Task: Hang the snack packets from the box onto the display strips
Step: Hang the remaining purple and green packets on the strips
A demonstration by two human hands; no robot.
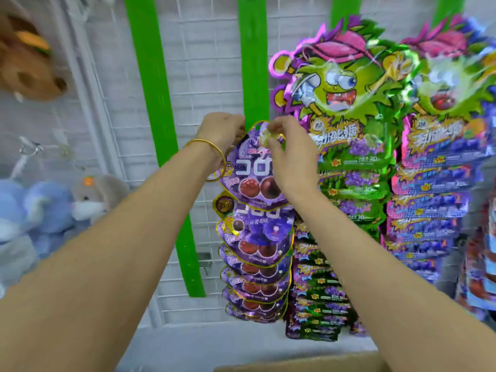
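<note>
Purple foil, glossy and thin: the packet [252,170] sits at the centre of the frame, its top edge against the middle green strip [253,63]. The right fingertips [271,130] pinch its top tab, just where the hang hole should be, though the hole itself is hidden. The left hand [220,127] curls its fingers at the packet's upper left corner, beside the strip; whether they also touch the strip I cannot tell. The right hand [290,157] covers part of the packet's face.

It looks light, soft and crinkly, likely slippery, and it would flop if held low. The stiffer sealed top rim is the best place to take hold, as both hands do. Below it, about 6 hung packets [255,264] overlap down the strip. The box [295,367] shows only as a brown edge at the bottom of the frame.
</note>
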